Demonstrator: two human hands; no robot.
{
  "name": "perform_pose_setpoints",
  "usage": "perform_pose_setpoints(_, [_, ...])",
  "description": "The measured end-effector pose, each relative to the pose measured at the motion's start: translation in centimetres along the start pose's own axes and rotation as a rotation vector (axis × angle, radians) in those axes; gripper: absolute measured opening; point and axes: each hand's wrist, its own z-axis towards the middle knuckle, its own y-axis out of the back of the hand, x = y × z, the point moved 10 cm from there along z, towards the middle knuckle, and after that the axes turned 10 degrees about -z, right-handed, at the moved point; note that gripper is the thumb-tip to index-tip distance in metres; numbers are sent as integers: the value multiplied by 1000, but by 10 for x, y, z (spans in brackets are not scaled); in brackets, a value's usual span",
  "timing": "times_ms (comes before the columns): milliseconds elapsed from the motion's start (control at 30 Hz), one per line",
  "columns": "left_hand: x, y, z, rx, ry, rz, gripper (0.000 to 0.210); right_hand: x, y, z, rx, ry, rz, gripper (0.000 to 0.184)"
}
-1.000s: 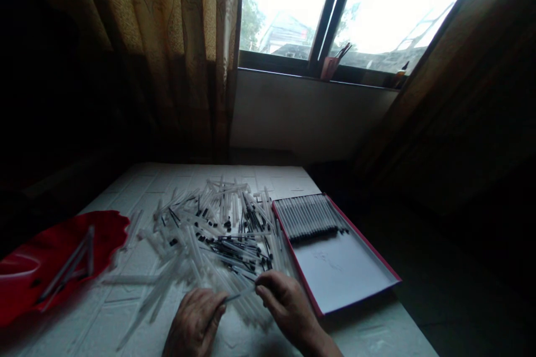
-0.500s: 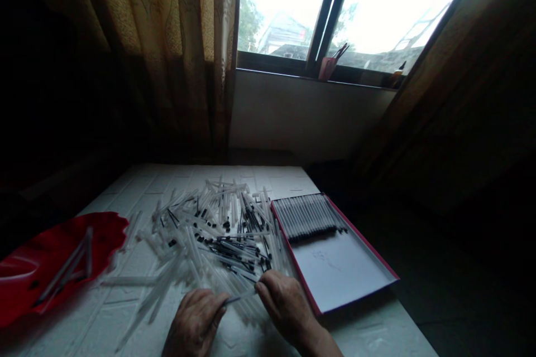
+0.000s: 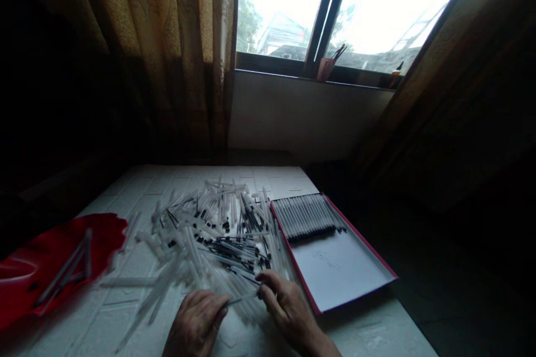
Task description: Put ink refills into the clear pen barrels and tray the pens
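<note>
My left hand (image 3: 196, 321) pinches one end of a thin clear pen (image 3: 242, 298), held level just above the table's near side. At the pen's other end is my right hand (image 3: 290, 308), its thumb and forefinger closed about the tip, where something small and dark partly shows. Beyond both hands spreads a loose heap of clear pen barrels (image 3: 192, 254), dark refills (image 3: 251, 213) and small black plugs (image 3: 226, 225). Right of the heap, a shallow red-edged box (image 3: 347, 281) holds a row of pens (image 3: 307, 216), their dark ends toward me.
A red scalloped tray (image 3: 100, 228) with a few barrels in it lies at the left. The white brick-patterned table (image 3: 125, 192) ends at a dark drop on the right. A pink cup (image 3: 325, 69) and a small bottle (image 3: 396, 75) stand on the windowsill.
My right thumb and forefinger have shifted slightly at the pen's end, and the fingers sit a little differently. My left hand keeps its pinch in nearly the same place.
</note>
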Motion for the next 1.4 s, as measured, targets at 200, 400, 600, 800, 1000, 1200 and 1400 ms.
perform_pose_setpoints(200, [4,-1,-3,-12,13,-27,24,6,6,-1,-1,25,67,12])
perform_pose_setpoints(400, [4,-4,-5,5,6,-41,24,-1,-1,-3,-31,38,-43,24])
perform_pose_setpoints(600, [-4,-6,2,54,-26,-82,26,-14,-12,-9,-66,20,-131,53])
perform_pose_setpoints(800, [-4,-6,4,66,-4,-77,26,-10,-5,-16,-83,-1,8,28])
perform_pose_setpoints(1000, [-2,-6,0,48,-17,-67,25,-6,2,-18,-105,-2,106,16])
perform_pose_setpoints(1200, [-4,-9,1,69,-2,-103,24,-12,-4,-18,-121,-19,35,30])
perform_pose_setpoints(1400, [-4,-12,1,99,10,-123,24,-21,-9,-25,-177,-15,37,40])
